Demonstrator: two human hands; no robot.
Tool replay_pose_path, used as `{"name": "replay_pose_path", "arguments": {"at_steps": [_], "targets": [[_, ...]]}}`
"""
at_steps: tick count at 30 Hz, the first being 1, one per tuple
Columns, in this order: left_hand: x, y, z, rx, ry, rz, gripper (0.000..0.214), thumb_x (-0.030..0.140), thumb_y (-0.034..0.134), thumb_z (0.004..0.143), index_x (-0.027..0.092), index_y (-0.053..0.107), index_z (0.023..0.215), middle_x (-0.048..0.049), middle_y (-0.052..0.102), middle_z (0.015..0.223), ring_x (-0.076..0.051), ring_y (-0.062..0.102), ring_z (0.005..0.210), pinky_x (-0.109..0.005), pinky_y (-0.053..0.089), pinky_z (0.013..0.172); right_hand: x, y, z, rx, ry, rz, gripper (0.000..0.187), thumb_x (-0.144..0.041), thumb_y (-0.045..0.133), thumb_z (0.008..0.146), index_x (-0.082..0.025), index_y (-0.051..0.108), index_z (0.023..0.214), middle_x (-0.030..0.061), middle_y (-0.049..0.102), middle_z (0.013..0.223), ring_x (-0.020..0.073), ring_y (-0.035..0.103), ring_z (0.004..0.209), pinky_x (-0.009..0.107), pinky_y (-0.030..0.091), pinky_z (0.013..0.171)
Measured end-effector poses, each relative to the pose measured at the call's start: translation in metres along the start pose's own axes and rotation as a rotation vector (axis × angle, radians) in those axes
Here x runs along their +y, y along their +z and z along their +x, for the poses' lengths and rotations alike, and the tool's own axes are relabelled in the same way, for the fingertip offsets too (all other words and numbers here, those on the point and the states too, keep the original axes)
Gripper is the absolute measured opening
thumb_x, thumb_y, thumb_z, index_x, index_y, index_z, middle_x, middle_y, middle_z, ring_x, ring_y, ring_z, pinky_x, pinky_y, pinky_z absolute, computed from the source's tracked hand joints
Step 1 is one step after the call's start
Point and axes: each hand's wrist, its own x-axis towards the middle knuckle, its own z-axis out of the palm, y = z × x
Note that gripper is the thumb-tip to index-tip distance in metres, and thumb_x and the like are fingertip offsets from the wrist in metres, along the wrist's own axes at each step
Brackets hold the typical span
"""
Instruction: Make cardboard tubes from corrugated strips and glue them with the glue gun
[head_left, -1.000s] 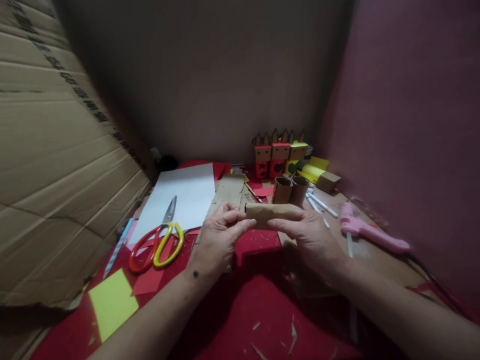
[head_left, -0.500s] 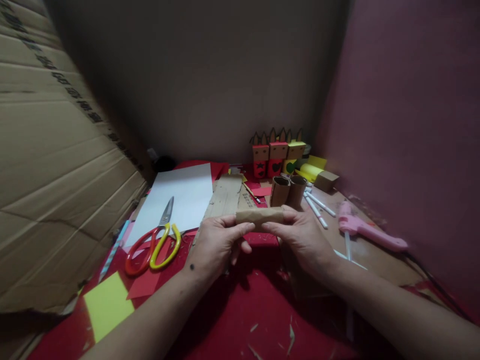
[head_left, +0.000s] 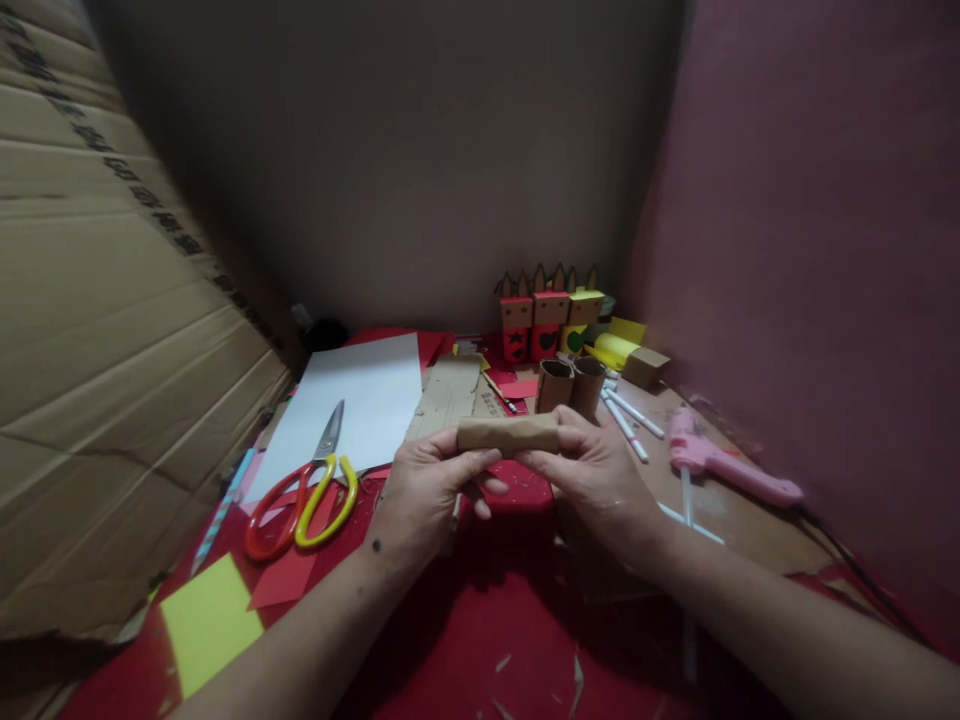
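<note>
A small piece of brown cardboard point(head_left: 508, 433), long and narrow as I see it, is held level between my two hands above the red table. My left hand point(head_left: 439, 480) pinches its left end with thumb and fingers. At the right end, my right hand point(head_left: 596, 480) grips it in the same way, thumb along the lower edge. Just behind it stand two open cardboard tubes point(head_left: 556, 386). A flat cardboard strip point(head_left: 448, 393) lies beyond my left hand. Large scissors point(head_left: 304, 505) with one red and one yellow handle lie left of that hand, blades partly on white paper point(head_left: 360, 390).
Several red and yellow animal-like tube figures point(head_left: 547, 325) stand at the back. A pink glue gun point(head_left: 727, 465) and white sticks point(head_left: 634, 420) lie on the right. Yellow paper point(head_left: 210, 620) is front left. A big cardboard sheet point(head_left: 112, 350) rises at left, a wall at right.
The cardboard piece is tilted slightly, so more of its upper face shows. The whole view has shifted a little; both hands keep their grip.
</note>
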Motion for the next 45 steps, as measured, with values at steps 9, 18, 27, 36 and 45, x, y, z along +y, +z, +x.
{"name": "replay_pose_path", "arguments": {"at_steps": [9,18,27,36,45], "targets": [[-0.012,0.000,0.004,-0.047,0.097,0.055,0.013,0.014,0.068,0.068,0.015,0.073,0.080,-0.0023,0.070,0.066,-0.015,0.063,0.060,-0.025,0.054,0.057,0.006,-0.007,0.001,0.014,-0.199,-0.142,0.010,-0.020,0.064,0.075,-0.025,0.071,0.070,0.0001,0.050,0.072,0.0167,0.047,0.078,0.031,0.040,0.071],[0.003,-0.015,-0.006,-0.168,0.711,0.712,0.015,0.016,0.052,0.083,0.017,0.068,0.081,-0.0047,0.065,0.077,-0.015,0.060,0.073,-0.028,0.049,0.071,-0.017,-0.035,0.007,-0.110,-0.406,-0.417,0.056,-0.027,0.074,0.063,-0.022,0.048,0.113,0.0072,0.046,0.111,0.0220,0.048,0.097,0.035,0.042,0.079],[-0.010,-0.009,-0.011,-0.337,0.963,1.089,0.022,0.011,0.043,0.086,0.016,0.051,0.066,0.0009,0.047,0.062,-0.009,0.042,0.054,-0.021,0.033,0.048,-0.021,-0.023,0.010,-0.595,-0.149,-0.625,0.046,-0.033,0.079,0.055,-0.020,0.053,0.090,-0.0018,0.057,0.079,0.0134,0.051,0.068,0.023,0.037,0.055],[-0.002,-0.007,-0.011,-0.399,0.790,0.942,0.022,0.011,0.048,0.086,0.015,0.049,0.065,0.0036,0.044,0.062,-0.007,0.041,0.053,-0.019,0.031,0.047,-0.024,-0.021,0.014,-0.559,0.000,-0.618,0.041,-0.031,0.081,0.051,-0.018,0.051,0.074,-0.0059,0.052,0.066,0.0092,0.046,0.058,0.020,0.031,0.048],[-0.004,-0.009,-0.008,-0.389,0.708,0.928,0.016,0.012,0.050,0.084,0.014,0.059,0.071,0.0020,0.053,0.067,-0.007,0.048,0.057,-0.017,0.037,0.050,-0.013,-0.025,0.015,-0.601,0.029,-0.491,0.032,-0.027,0.081,0.054,-0.017,0.056,0.072,-0.0059,0.056,0.064,0.0096,0.050,0.060,0.019,0.036,0.051]]}}
